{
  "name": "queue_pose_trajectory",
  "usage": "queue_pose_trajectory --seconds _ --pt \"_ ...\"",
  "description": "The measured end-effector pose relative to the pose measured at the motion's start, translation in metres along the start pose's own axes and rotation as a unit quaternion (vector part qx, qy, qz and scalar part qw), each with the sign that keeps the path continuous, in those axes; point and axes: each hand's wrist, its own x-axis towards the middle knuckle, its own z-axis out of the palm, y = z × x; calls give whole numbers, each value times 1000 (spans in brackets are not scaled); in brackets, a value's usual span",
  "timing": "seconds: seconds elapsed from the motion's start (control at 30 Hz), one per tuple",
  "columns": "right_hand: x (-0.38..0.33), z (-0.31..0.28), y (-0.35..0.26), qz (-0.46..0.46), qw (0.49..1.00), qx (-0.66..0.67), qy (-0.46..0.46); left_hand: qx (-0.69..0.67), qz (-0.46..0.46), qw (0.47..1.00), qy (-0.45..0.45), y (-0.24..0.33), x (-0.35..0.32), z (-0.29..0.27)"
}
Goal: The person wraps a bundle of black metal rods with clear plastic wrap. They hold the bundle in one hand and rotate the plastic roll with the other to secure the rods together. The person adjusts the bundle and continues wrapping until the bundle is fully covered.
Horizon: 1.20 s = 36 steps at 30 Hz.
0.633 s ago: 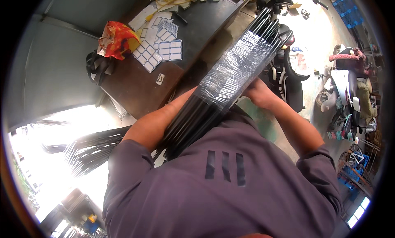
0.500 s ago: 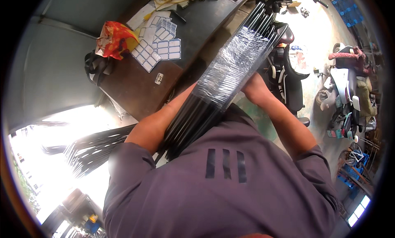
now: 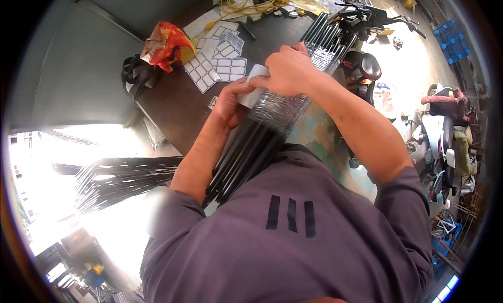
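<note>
Workshop clutter fills the view from above, with a dark brown table (image 3: 173,111) at the centre. Across its near edge, running from the person's chest up toward the far right, lies a bundle of long black rods (image 3: 246,151), its middle bound in clear plastic wrap (image 3: 280,111). The left hand (image 3: 230,99) presses on the wrapped part, fingers curled against it and pinching the lower end of a white strip (image 3: 254,85), which looks like a label or tape. The right hand (image 3: 285,69) is closed over the top of the same strip, holding it down on the bundle.

Judging by the grip, the step in hand seems to be fixing this strip onto the wrap; the next move would call for smoothing it flat while keeping the rods from rolling.

Farther out on the table lie sheets of white sticker labels (image 3: 217,67), a red and yellow bag (image 3: 165,43) and a coil of yellow cable (image 3: 254,0). A second fan of black rods (image 3: 120,180) lies to the left in strong glare. Parked scooters (image 3: 445,140) stand at the right.
</note>
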Motion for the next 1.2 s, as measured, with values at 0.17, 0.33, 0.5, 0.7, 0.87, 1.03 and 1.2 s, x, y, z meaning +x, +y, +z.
queue_pose_trajectory --seconds 0.17,0.33,0.5,0.7,0.87,1.03,1.2 --pt "37 -2 -3 61 991 34 -114 -7 -2 999 38 0 3 1" --pt "59 6 -6 156 961 229 3 -137 45 989 -17 4 7 12" --pt "32 -54 -17 155 910 380 -62 -165 -18 986 -4 -16 14 -12" --pt "-89 -93 15 199 961 157 -111 -96 -110 989 13 -26 3 -7" --pt "-129 -34 56 287 912 256 -139 -61 -128 989 -34 -32 16 4" --pt "-141 27 81 211 840 498 -35 -51 -175 979 -95 -33 25 22" --pt "-136 75 88 193 820 539 7 6 -228 971 -70 -46 20 23"
